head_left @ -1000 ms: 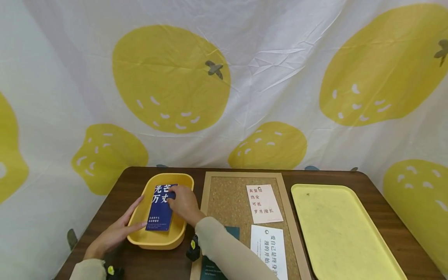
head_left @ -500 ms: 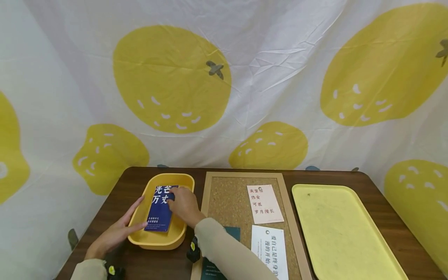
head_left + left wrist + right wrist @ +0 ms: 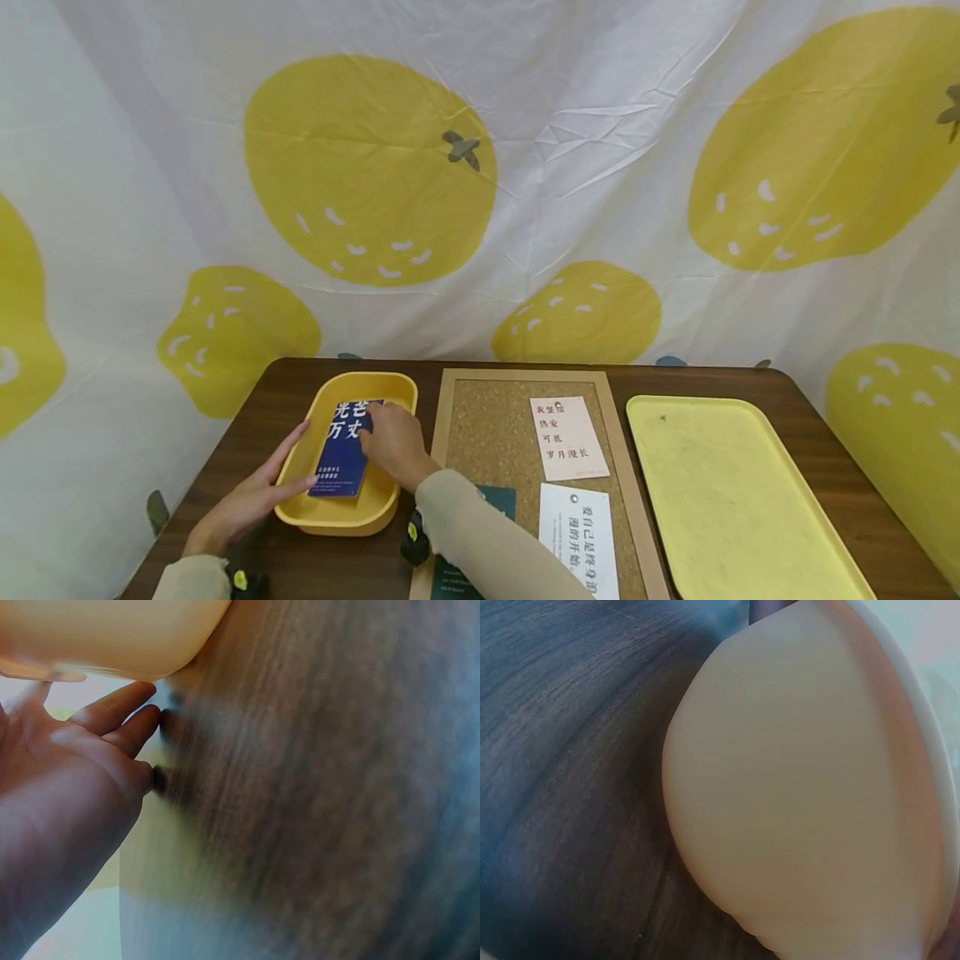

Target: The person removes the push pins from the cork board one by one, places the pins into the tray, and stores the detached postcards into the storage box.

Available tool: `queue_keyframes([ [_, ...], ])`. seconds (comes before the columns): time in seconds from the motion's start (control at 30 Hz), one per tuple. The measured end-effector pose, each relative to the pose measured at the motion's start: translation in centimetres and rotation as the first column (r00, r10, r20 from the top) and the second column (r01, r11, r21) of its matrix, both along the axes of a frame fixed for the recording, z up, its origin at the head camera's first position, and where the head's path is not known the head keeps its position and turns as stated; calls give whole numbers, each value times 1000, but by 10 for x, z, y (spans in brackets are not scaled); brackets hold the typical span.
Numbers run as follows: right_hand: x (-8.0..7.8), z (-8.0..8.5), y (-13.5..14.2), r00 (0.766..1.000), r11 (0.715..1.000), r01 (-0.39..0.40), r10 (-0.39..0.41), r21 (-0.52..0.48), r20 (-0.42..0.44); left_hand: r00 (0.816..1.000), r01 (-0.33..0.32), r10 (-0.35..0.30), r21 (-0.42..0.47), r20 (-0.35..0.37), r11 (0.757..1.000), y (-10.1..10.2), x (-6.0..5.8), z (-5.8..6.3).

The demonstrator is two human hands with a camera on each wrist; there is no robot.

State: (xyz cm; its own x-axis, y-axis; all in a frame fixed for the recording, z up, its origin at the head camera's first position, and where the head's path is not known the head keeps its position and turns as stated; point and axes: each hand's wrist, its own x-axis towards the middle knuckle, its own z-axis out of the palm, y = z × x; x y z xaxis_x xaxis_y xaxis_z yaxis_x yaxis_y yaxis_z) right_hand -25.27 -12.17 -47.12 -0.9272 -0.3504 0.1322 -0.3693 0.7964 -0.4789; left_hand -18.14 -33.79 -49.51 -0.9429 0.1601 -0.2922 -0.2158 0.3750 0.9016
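A dark blue card with white lettering (image 3: 341, 458) lies at the mouth of the yellow plastic bin (image 3: 367, 508) on the table's left side. My right hand (image 3: 395, 437) grips the card by its upper right edge, thumb and index finger showing on its face; the other fingers are hidden. With fairly straight fingers, my left hand (image 3: 251, 496) steadies the bin's left side, its thumb reaching over the rim to the card's lower left corner. In the left wrist view the left hand's fingers (image 3: 120, 709) lie extended below the bin (image 3: 112, 637). The right wrist view shows the bin's outer wall (image 3: 795, 780).
Right of the bin lies a framed cork board (image 3: 487, 417) bearing a pink card (image 3: 568, 437), a white card (image 3: 577, 533) and a dark green card (image 3: 450, 575) partly under the right sleeve. Further right is a yellow tray (image 3: 735, 492). A lemon-print curtain (image 3: 450, 317) hangs behind.
The blue card has slid slightly down toward me within the bin's mouth. Both hands keep nearly the same places.
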Motion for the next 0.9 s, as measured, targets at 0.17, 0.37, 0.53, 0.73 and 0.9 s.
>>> queue_keyframes([
  [0.17,0,-1,0,1000,1000,0,0,1,-12,1000,-2,2,1,-3,1000,0,1,0],
  [0.37,0,-1,0,1000,1000,2,-1,21,-31,1000,-5,5,8,-8,1000,0,1,-1],
  [0.53,-1,-1,1,999,1000,-3,4,21,-48,1000,1,-1,-3,-13,1000,-1,0,-2],
  [0.73,0,-1,1,998,1000,1,0,25,-69,1000,3,-3,12,-21,1000,-1,0,-2],
  [0.9,1,-2,0,995,999,8,-4,41,-102,999,9,-8,21,-33,1000,-1,0,-2],
])
